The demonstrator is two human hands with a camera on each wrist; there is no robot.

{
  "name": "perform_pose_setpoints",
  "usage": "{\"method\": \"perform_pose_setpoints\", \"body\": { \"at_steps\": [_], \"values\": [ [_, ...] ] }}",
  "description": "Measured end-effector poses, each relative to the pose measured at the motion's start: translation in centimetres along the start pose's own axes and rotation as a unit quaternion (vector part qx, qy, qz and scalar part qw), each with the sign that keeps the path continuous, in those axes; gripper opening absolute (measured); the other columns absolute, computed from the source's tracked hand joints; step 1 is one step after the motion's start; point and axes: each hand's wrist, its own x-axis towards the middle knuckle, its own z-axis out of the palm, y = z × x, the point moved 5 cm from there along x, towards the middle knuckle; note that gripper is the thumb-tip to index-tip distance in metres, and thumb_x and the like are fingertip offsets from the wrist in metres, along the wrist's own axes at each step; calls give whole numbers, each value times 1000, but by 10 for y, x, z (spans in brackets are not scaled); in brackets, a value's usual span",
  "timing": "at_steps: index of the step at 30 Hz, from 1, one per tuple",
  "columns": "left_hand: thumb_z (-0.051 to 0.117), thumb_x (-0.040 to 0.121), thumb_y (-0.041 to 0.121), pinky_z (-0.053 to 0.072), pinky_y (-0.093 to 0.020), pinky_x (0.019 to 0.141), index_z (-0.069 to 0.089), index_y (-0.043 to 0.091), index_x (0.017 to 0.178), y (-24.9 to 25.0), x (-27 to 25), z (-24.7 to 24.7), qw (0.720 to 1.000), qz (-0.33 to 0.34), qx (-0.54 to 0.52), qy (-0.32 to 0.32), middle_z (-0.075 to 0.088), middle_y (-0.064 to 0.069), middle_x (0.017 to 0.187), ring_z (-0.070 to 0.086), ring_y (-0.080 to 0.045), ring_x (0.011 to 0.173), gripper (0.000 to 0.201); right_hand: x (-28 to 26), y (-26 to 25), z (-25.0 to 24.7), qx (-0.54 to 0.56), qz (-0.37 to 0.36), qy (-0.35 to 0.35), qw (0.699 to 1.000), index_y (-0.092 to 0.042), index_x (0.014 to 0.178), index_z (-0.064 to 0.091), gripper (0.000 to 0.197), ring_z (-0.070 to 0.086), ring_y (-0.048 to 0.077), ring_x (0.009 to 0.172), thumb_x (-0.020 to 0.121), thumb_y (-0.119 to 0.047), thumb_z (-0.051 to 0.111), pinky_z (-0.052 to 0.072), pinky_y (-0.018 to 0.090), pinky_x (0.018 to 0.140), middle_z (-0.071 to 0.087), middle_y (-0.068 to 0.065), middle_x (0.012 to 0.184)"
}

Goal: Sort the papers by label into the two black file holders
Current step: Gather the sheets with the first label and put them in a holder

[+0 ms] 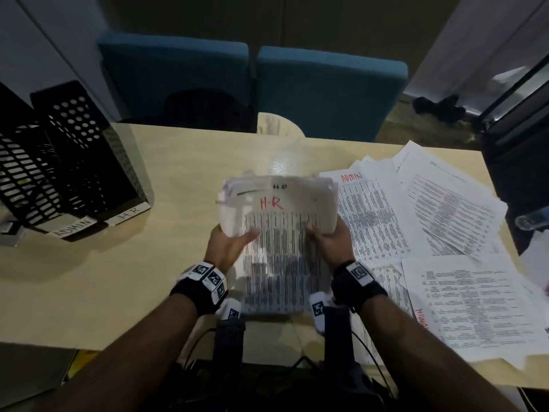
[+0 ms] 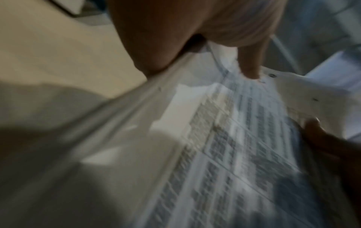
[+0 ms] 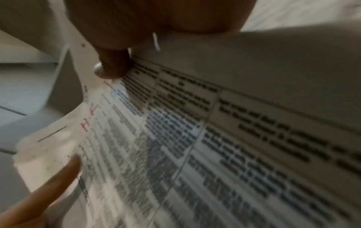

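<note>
A pale wooden table (image 1: 124, 286) with a smooth top fills the lower half of the head view, catching a soft glare near its far edge. Behind it stand two teal upholstered chairs (image 1: 329, 93) side by side, against a dark wall. Grey-white wall panels (image 1: 26, 46) rise at the left. Speckled beige flooring (image 1: 421, 126) shows at the right.

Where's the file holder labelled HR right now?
In the head view, the HR file holder stands at the table's far left, immediately right of the ADMIN file holder, left of the held papers.
</note>
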Motion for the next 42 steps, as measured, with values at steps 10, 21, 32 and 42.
{"method": "perform_pose_setpoints", "body": {
  "at_steps": [10, 21, 32, 42],
  "values": [
    [74, 78, 19, 44, -2, 66, 64, 1, 103, 79, -31, -8, 965, 248, -21, 81, 72, 1, 90, 57, 19, 76, 33, 5, -81, 10, -29, -195, 76, 977, 0, 109, 63, 65, 56, -22, 76, 61, -44, 72, 41, 0, 59, 63, -7, 91],
    [81, 69, 29, 54, -39, 86, 41, 22, 122, 104, -7, -32, 908, 409, 6, 90, 50, -6, 123, 58, -21, 110, 67, -3, -107, 5, 3, -321, 96, 942, -14, 124, 32, 49, 52, -12, 94, 91, -46, 49, 46, 8, 71, 43, -5, 109],
    [72, 80, 11, 44, -14, 89, 56, 15, 106, 121, 2, -29, 824, 553, 101, 77, 44, 17, 118, 47, 8, 111, 31, 3, -129, 0, -255, -489, 55, 832, -14, 118, 45, 36, 51, 11, 95, 86, -21, 62, 49, 17, 74, 45, 8, 112],
    [75, 80, 24, 49, -23, 84, 51, 12, 103, 125, -1, -34, 801, 585, 104, 71, 48, 12, 112, 56, -14, 99, 35, 5, -124, -9, -106, -432, 124, 887, -15, 97, 43, 27, 52, -15, 90, 83, -22, 64, 40, 3, 71, 54, -2, 98]
  ]
}}
